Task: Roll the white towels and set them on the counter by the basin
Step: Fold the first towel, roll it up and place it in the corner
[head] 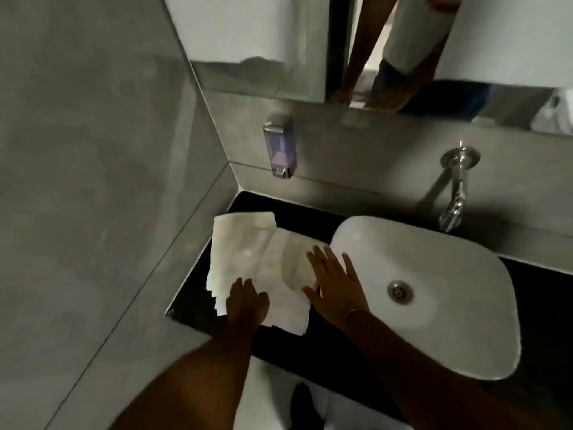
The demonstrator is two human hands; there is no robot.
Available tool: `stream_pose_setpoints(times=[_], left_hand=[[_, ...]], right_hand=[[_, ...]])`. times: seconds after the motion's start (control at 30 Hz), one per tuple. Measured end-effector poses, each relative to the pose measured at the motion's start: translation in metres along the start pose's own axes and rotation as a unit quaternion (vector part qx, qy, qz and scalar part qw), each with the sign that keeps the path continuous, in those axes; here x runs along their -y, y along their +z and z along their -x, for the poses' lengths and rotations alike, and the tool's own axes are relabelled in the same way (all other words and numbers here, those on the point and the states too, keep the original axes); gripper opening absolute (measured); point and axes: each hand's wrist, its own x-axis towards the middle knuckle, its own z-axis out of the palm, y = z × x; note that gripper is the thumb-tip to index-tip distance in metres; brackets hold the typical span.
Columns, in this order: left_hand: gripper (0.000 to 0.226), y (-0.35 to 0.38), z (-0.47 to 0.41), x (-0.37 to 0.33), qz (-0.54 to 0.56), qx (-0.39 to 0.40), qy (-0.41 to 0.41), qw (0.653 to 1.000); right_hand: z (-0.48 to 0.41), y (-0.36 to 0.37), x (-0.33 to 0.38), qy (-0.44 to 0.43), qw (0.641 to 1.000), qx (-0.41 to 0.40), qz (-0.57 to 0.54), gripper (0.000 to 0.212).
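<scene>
A white towel (pixel 248 252) lies spread flat and partly folded on the black counter (pixel 310 346), left of the white basin (pixel 434 274). My left hand (pixel 246 302) presses down on the towel's near edge, fingers curled onto the cloth. My right hand (pixel 336 282) rests flat with fingers spread on the towel's right side, close to the basin's left rim. The towel's near corner hangs slightly over the counter's front edge. No rolled towel is in view.
A soap dispenser (pixel 279 145) is fixed to the grey wall above the counter's back left. A chrome wall tap (pixel 455 187) juts out over the basin. A mirror (pixel 372 51) above reflects my arms. The grey side wall (pixel 93 181) borders the counter on the left.
</scene>
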Motion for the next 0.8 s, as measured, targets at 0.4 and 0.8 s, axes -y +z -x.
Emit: stream_pose_setpoints(times=[0.4,0.8], left_hand=[[0.057,0.015,-0.062,0.015,0.026,0.031,-0.022,0.999],[0.031,-0.004,-0.051,-0.004,0.282,0.046,0.020,0.958]], right_hand=[[0.060,0.054,-0.032,0.048,0.997,0.066,0.010,0.067],[0.014,0.041,0.031,0.013,0.997,0.045,-0.065,0.079]])
